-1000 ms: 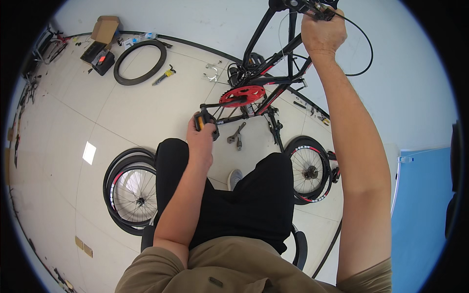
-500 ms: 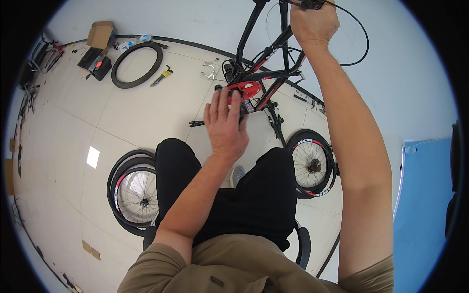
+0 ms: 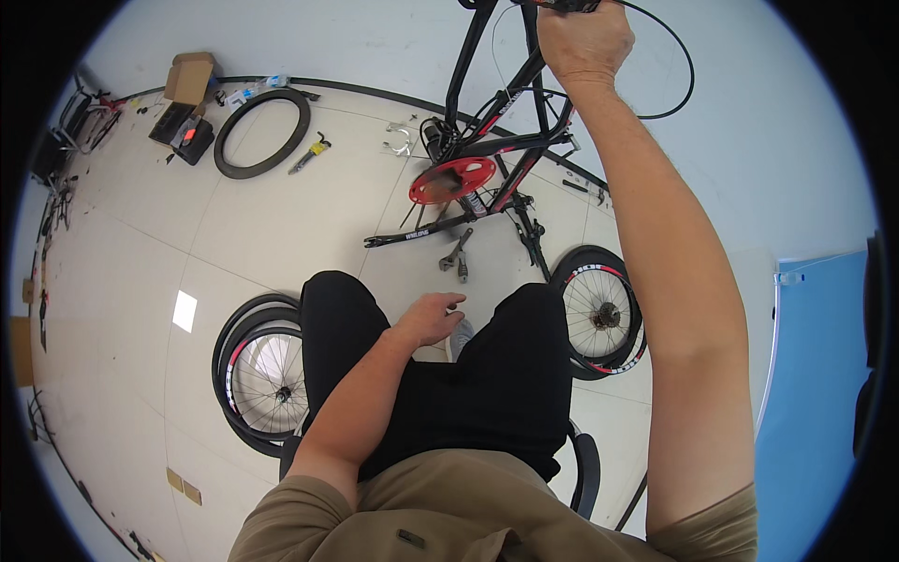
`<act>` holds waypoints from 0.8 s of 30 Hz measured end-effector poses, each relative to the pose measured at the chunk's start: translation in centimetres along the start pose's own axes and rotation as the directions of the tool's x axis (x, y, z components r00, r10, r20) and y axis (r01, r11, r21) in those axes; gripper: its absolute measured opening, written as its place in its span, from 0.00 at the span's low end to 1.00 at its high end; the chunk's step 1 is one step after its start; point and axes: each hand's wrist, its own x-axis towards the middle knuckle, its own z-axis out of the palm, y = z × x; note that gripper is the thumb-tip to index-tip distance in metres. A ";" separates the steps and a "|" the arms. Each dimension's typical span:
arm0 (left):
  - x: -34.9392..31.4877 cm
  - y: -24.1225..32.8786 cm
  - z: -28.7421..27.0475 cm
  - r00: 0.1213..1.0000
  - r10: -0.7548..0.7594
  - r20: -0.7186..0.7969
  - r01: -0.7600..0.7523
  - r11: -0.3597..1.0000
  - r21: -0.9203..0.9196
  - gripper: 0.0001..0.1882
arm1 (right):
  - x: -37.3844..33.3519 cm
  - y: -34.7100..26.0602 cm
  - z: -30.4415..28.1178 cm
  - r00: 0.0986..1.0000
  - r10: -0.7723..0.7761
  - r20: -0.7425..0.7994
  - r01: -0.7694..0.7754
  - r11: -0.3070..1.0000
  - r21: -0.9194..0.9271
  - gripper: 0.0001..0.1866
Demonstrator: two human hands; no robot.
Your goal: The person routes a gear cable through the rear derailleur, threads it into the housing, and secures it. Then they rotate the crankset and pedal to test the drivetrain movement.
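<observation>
A black and red bicycle frame without wheels stands ahead of me, tilted. My right hand reaches up and grips it at the top, near a dark part with a looping cable; the exact spot is partly cut off. On the frame's lower part is a red chainring disc, its middle smeared by motion. My left hand is between my knees, index finger stretched out, nothing seen in it. Beyond its fingertips lie an adjustable wrench and a smaller metal tool on the floor.
Wheels lie beside both legs: a left wheel with loose tyres and a right wheel with a cassette. A tyre, a yellow-black tool and an open cardboard box sit far left. A hammer lies near the wall.
My left hand has left the red chainring and drawn back between my knees, uncovering the disc and floor tools. My right hand and the frame top have shifted slightly left.
</observation>
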 end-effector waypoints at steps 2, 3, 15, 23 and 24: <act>0.4 -0.8 0.0 0.999 -0.017 -0.029 0.020 0.994 0.108 0.25 | 0.3 0.4 0.2 0.998 -0.051 -0.040 0.051 0.999 -0.014 0.15; 0.5 -1.1 -0.1 0.999 -0.031 -0.014 0.033 0.992 0.125 0.25 | 0.4 0.6 0.3 0.996 -0.073 -0.058 0.072 0.997 -0.021 0.15; 0.9 -0.8 0.4 0.996 -0.057 0.071 0.046 0.988 0.146 0.28 | 0.3 0.5 0.3 0.997 -0.059 -0.055 0.058 0.998 -0.014 0.14; 1.1 -1.0 0.5 0.996 -0.030 0.078 0.017 0.987 0.159 0.28 | 0.3 0.1 0.0 0.999 -0.027 -0.024 0.026 0.999 -0.036 0.14; 1.1 -1.0 0.5 0.997 -0.030 0.078 0.017 0.987 0.158 0.28 | 0.3 0.2 0.1 0.999 -0.040 -0.020 0.040 0.999 -0.020 0.14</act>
